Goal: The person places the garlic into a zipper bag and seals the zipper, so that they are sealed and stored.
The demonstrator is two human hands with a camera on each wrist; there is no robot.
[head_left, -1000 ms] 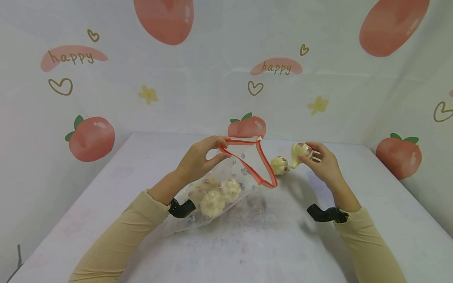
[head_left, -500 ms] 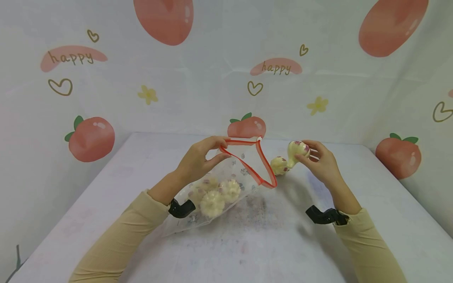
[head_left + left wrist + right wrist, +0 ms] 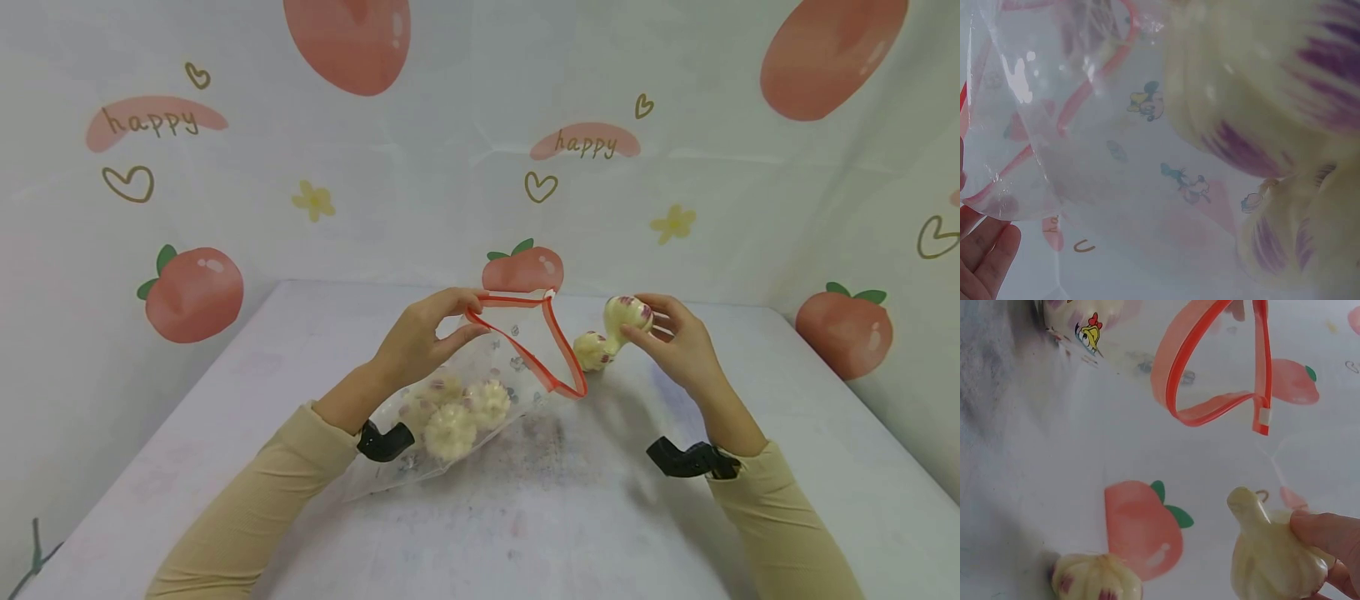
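Observation:
Between thumb and fingers my left hand pinches the red-edged rim of a clear zip bag, whose mouth gapes toward the right. Several garlic bulbs lie inside the bag; the left wrist view shows purple-streaked bulbs close up through the plastic. My right hand grips another garlic bulb above the table, right of the bag's mouth, its stem pointing down. Just behind the bag's opening, a loose bulb rests on the table. In the right wrist view, the held bulb sits against my thumb.
The white table has dark specks in its middle. A pale backdrop cloth printed with red fruit and hearts rises behind and at both sides. Black wrist mounts sit on both wrists.
My right hand has shifted slightly left and up with the garlic bulb, bringing it nearer the bag's mouth. My left hand and the bag stay where they were.

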